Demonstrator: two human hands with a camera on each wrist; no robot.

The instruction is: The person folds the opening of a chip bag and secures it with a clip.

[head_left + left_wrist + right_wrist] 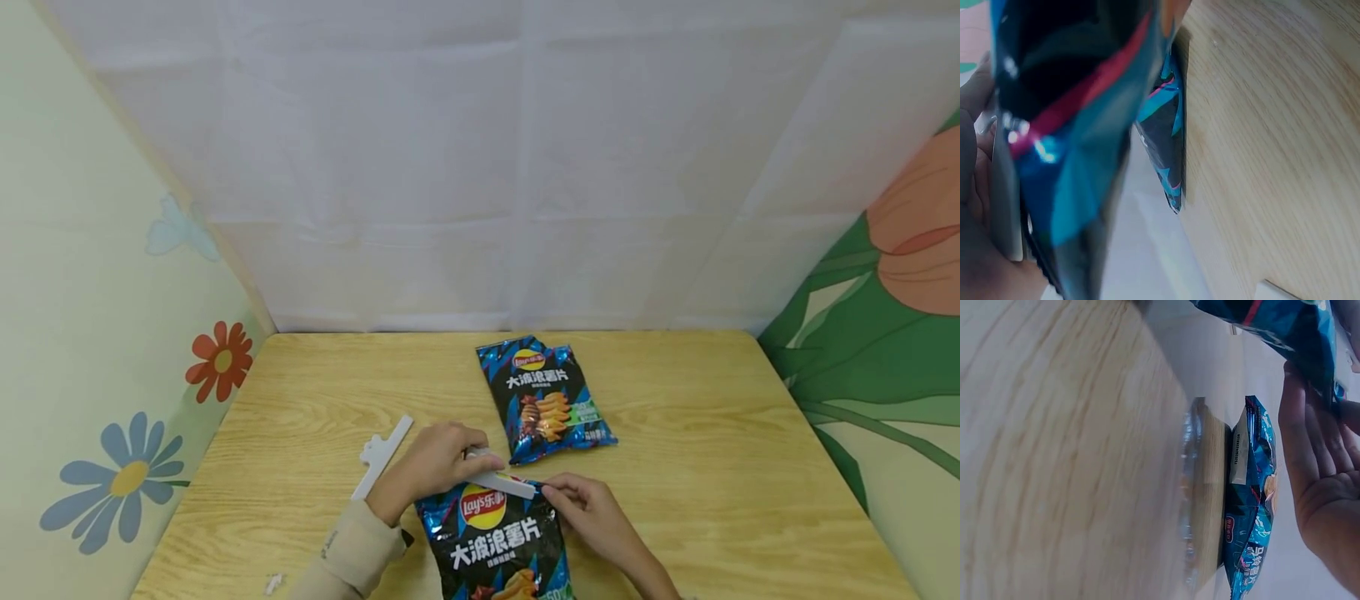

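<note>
Creased white backdrop (450,167), flower-painted walls (82,317); nearside on the yellow wood-grain table (697,433), left hand (441,454) grips a long white clip (504,483) at the black-and-blue foil chip bag's (495,554) top, right hand (592,510) pinches its corner!

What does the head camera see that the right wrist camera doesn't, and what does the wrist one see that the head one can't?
Only the head view: the red-petalled painted flower, the blue-petalled painted flower and the round yellow-and-red logo on the nearer bag.

Only the right wrist view: the pale rectangular label with small dark print on the farther bag.

Both: the right hand pinching the nearer glossy black-and-blue chip bag, the farther glossy black-and-blue chip bag, and the yellowish wood-grain table.
</note>
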